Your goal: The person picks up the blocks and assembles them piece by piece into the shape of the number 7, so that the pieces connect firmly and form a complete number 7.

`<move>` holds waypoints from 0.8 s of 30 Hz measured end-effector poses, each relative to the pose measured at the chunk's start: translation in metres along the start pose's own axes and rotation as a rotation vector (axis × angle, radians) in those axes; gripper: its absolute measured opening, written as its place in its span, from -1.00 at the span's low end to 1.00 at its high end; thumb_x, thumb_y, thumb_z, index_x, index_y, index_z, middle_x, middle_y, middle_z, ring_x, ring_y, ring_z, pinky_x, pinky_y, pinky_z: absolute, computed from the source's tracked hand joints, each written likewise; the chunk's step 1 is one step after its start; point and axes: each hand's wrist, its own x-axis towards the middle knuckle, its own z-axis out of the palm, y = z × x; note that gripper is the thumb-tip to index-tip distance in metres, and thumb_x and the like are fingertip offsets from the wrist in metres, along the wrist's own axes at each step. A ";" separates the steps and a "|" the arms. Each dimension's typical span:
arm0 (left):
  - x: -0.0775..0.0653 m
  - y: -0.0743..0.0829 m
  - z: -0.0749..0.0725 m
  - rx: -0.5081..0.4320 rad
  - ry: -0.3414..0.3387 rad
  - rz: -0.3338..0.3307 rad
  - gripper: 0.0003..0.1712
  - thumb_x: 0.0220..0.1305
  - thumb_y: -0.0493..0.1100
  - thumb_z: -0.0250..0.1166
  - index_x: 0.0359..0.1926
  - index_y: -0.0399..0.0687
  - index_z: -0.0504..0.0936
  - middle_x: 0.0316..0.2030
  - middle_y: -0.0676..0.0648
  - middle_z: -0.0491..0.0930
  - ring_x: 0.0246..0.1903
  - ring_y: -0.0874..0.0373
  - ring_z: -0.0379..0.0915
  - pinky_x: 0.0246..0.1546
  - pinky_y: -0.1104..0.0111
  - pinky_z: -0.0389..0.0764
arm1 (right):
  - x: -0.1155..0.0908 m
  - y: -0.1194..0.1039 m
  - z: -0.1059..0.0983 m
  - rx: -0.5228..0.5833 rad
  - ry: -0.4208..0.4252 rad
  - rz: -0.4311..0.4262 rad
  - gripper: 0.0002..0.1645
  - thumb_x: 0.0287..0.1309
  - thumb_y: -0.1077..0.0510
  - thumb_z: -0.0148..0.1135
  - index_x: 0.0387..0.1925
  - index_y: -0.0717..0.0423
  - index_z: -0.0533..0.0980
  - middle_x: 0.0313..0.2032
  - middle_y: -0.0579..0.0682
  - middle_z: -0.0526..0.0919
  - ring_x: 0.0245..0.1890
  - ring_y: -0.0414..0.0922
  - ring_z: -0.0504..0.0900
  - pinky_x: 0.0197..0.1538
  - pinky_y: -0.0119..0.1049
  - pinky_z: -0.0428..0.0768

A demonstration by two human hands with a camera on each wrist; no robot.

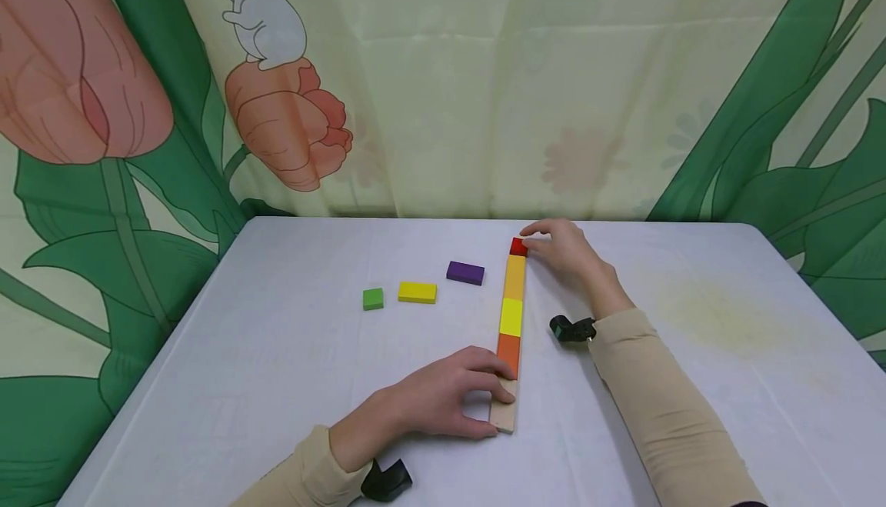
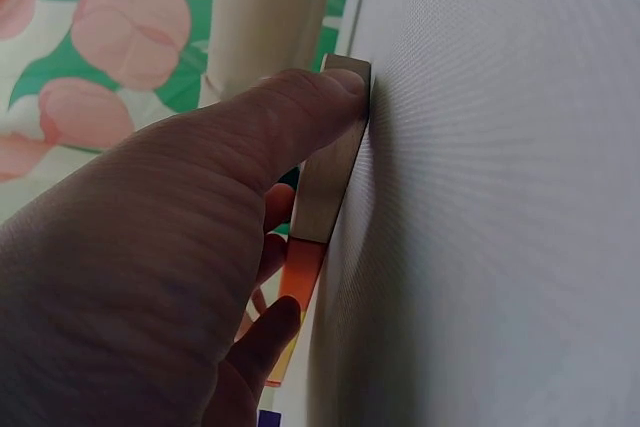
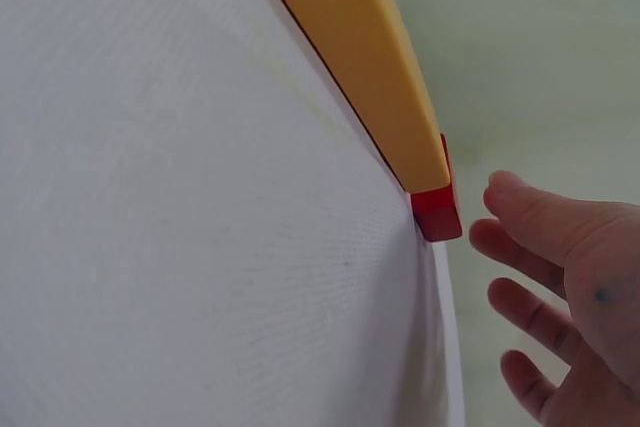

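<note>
Coloured blocks lie end to end in a straight row on the table. From near to far come a plain wooden block [image 1: 503,415], an orange block [image 1: 508,351], a yellow block [image 1: 511,317], an amber block [image 1: 514,277] and a small red block [image 1: 517,246]. My left hand [image 1: 450,395] holds the plain wooden block, thumb at its near end and fingers bent over it and the orange block. At the far end, my right hand [image 1: 569,258] is beside the red block; in the right wrist view its loosely bent fingers [image 3: 535,312] stand apart from that block.
Left of the row lie a purple block [image 1: 465,273], a second yellow block [image 1: 418,292] and a green block [image 1: 373,299]. A white cloth covers the table [image 1: 277,353]. Behind its far edge hangs a printed curtain [image 1: 443,107].
</note>
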 end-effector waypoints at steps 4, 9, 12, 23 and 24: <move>-0.001 -0.001 0.001 0.001 0.001 0.003 -0.65 0.21 -0.08 0.50 0.02 0.03 0.73 0.18 0.05 0.51 0.23 0.22 0.31 0.28 0.50 0.29 | 0.003 -0.001 0.001 0.008 -0.003 0.012 -0.61 0.41 0.10 0.19 0.21 0.06 0.59 0.20 0.19 0.50 0.26 0.19 0.33 0.28 0.22 0.36; 0.000 0.000 -0.001 0.008 -0.014 -0.009 -0.65 0.22 -0.06 0.49 0.04 0.05 0.72 0.19 0.07 0.50 0.24 0.24 0.30 0.28 0.51 0.28 | 0.009 0.001 0.004 0.009 -0.023 0.000 -0.62 0.43 0.09 0.18 0.18 0.09 0.60 0.12 0.15 0.56 0.16 0.13 0.40 0.23 0.10 0.45; 0.000 0.001 -0.001 0.007 -0.018 -0.017 -0.64 0.23 -0.06 0.49 0.04 0.06 0.72 0.19 0.07 0.49 0.24 0.24 0.29 0.28 0.51 0.29 | 0.013 0.002 0.005 0.003 -0.032 -0.012 -0.63 0.42 0.10 0.18 0.18 0.10 0.61 0.09 0.14 0.58 0.13 0.11 0.41 0.22 0.06 0.47; 0.000 0.001 -0.001 0.004 -0.018 -0.012 -0.64 0.23 -0.06 0.49 0.04 0.05 0.72 0.19 0.07 0.50 0.24 0.23 0.30 0.28 0.50 0.29 | 0.013 -0.001 0.006 -0.014 -0.046 -0.076 -0.69 0.38 0.11 0.25 0.06 0.12 0.67 -0.05 0.12 0.65 0.00 0.09 0.48 0.15 0.00 0.47; 0.000 0.000 -0.001 0.001 -0.016 -0.010 -0.64 0.23 -0.07 0.49 0.04 0.05 0.72 0.19 0.07 0.50 0.24 0.23 0.30 0.28 0.51 0.28 | 0.013 -0.001 0.006 -0.013 -0.043 -0.078 -0.70 0.38 0.11 0.25 0.06 0.12 0.67 -0.05 0.12 0.65 0.00 0.09 0.48 0.15 0.00 0.47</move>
